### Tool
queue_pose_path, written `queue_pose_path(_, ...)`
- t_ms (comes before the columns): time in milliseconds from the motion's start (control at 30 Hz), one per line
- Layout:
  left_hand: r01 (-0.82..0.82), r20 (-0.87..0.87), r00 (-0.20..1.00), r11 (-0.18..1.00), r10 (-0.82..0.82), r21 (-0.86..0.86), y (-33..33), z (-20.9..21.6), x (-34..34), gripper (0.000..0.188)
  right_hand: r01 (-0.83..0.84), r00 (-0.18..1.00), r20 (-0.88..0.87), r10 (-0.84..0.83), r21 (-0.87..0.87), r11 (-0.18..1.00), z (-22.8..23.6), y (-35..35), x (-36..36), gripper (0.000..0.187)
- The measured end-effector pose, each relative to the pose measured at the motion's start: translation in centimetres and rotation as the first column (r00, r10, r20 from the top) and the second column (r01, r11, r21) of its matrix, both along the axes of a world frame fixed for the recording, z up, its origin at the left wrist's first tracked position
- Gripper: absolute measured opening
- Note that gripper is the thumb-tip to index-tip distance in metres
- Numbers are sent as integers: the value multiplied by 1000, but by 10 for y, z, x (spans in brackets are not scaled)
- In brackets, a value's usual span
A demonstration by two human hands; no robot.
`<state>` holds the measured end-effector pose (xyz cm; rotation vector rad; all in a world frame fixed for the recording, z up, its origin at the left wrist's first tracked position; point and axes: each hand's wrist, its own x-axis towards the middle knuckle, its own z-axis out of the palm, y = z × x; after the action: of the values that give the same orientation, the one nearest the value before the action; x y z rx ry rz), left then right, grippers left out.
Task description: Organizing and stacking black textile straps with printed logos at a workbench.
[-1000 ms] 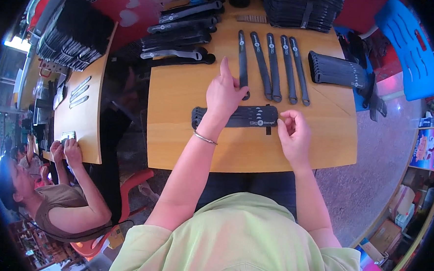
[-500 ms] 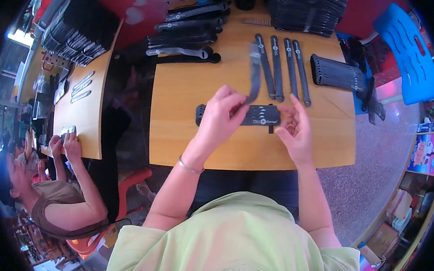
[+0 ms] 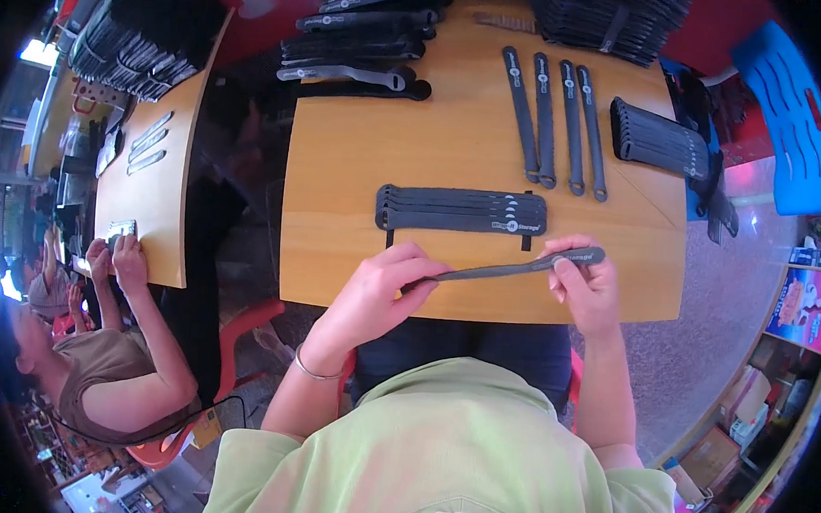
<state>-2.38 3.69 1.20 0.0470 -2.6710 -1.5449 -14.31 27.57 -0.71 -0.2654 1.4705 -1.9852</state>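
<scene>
A dark grey strap (image 3: 493,271) is stretched between my two hands near the front edge of the wooden table (image 3: 388,144). My left hand (image 3: 372,290) pinches one end of it, and my right hand (image 3: 587,286) grips it close to the rounded, printed end. Just beyond lies a neat row of overlapping straps (image 3: 459,209), with narrow black bands (image 3: 526,243) poking out from beneath both ends. Farther back, several single straps (image 3: 547,124) are laid out lengthwise, side by side.
A bundle of straps (image 3: 660,144) sits at the table's right edge. Piles of black straps occupy the far left (image 3: 366,45) and far right (image 3: 608,21). A blue chair (image 3: 789,118) stands to the right. On the left, another person (image 3: 117,362) works at a separate table (image 3: 158,201).
The strap that hung upright from my left hand is now held sideways, nearer my body. My right hand has left the row of straps and taken the strap's other end.
</scene>
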Motion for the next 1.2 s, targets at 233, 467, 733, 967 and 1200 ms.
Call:
queue_pose_path(233, -314, 234, 941, 887, 244, 339, -24, -25, 15, 15, 79, 983, -180, -43, 199, 977, -19, -2, -2, 15)
queue_pose_path(467, -353, 249, 932, 804, 261, 477, -37, -32, 15, 16, 158, 906, -424, 8, 356, 921, -21, -7, -6, 15)
queue_pose_path(733, -454, 340, 887, 722, 311, 523, -52, -44, 14, 15, 269, 892, -441, -97, 347, 898, -29, -12, -7, 15)
queue_pose_path(967, -516, 371, 854, 681, 364, 520, -51, -42, 7, 13, 270, 904, -415, -107, 357, 894, -37, -12, -10, 14)
queue_pose_path(1200, -562, 360, 824, 709, 437, 426, -50, -47, 4, 13, 273, 910, -394, -133, 325, 905, -36, -16, -9, 14)
